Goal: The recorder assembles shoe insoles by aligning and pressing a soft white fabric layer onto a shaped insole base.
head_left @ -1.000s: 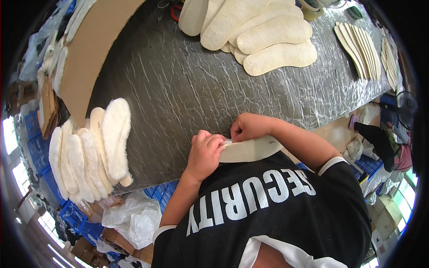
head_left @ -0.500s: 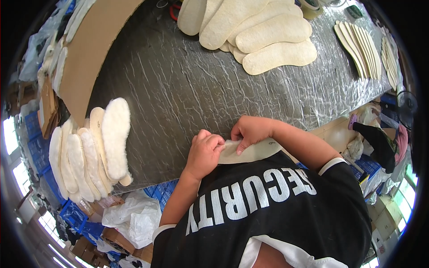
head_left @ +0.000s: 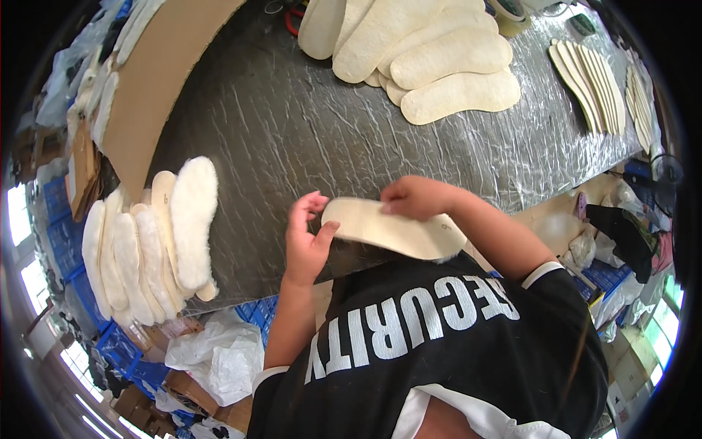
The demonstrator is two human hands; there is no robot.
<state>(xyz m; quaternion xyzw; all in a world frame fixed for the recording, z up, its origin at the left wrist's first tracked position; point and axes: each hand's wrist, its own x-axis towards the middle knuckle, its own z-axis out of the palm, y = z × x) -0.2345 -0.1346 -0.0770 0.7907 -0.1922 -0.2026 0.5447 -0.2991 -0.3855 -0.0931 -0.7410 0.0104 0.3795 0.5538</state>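
Observation:
A pale insole point(head_left: 391, 229) with a small mark near its right end lies at the table's near edge, against my black shirt. Its smooth cream side faces up, and white fleece shows along the lower rim. My right hand point(head_left: 418, 197) is closed over the insole's far edge; slight blur and the curled fingers hide the exact grip. Around the left tip, my left hand point(head_left: 308, 238) is open, its fingers apart and its thumb at the insole's rim.
Cream insoles point(head_left: 439, 58) are heaped at the far side, with tape rolls point(head_left: 510, 16) beside them. A row of thin insoles point(head_left: 589, 86) lies far right. Fleecy insoles point(head_left: 139, 256) stand in a row at left, near a cardboard sheet point(head_left: 164, 80). A white plastic bag point(head_left: 219, 355) is below.
My left hand has loosened from a pinch at the insole's edge and spread its fingers. My right hand has shifted slightly up, its thumb now out of sight. More of the insole shows.

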